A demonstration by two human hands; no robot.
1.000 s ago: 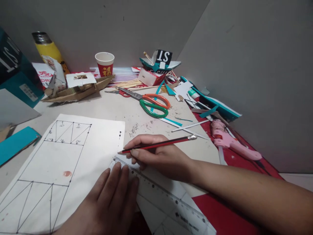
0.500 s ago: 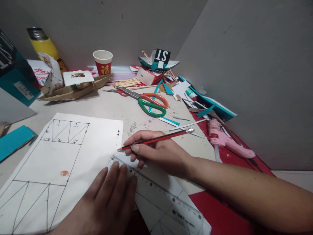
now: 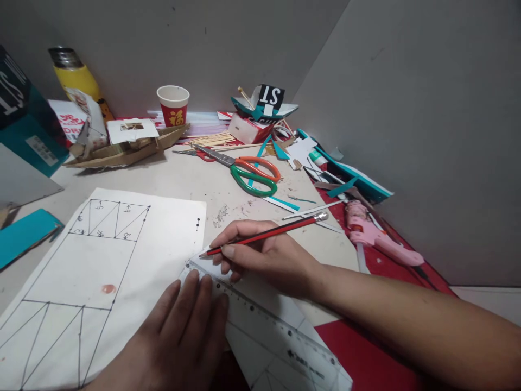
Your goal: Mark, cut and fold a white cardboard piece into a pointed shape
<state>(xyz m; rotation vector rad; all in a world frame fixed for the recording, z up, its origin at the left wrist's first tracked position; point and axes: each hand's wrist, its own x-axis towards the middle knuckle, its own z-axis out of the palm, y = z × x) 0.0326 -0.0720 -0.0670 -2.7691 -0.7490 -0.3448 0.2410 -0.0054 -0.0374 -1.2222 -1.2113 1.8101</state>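
My right hand [image 3: 264,255] grips a red and black pencil [image 3: 280,229], its sharpened tip low over white card close to the ruler's end. My left hand [image 3: 183,326] lies with fingers stretched out, pressing on the clear ruler [image 3: 271,321]. Under the ruler is a white piece [image 3: 260,350] marked with thin lines; my left hand hides part of it. To the left lies a white paper sheet [image 3: 77,269] with a drawn rectangle, zigzag lines, small written marks and a reddish spot. Part of its lower edge is covered by my left hand.
Scissors [image 3: 254,176] with orange and green handles lie beyond my hands. A pink glue gun [image 3: 376,233] is at right. Behind stand a cardboard boat [image 3: 130,153], a paper cup [image 3: 173,106], a yellow bottle [image 3: 77,79] and a teal boat [image 3: 264,108] among scraps.
The pencil tip has shifted slightly right and down, nearer the ruler's edge, along with my right hand. My left hand stays on the ruler.
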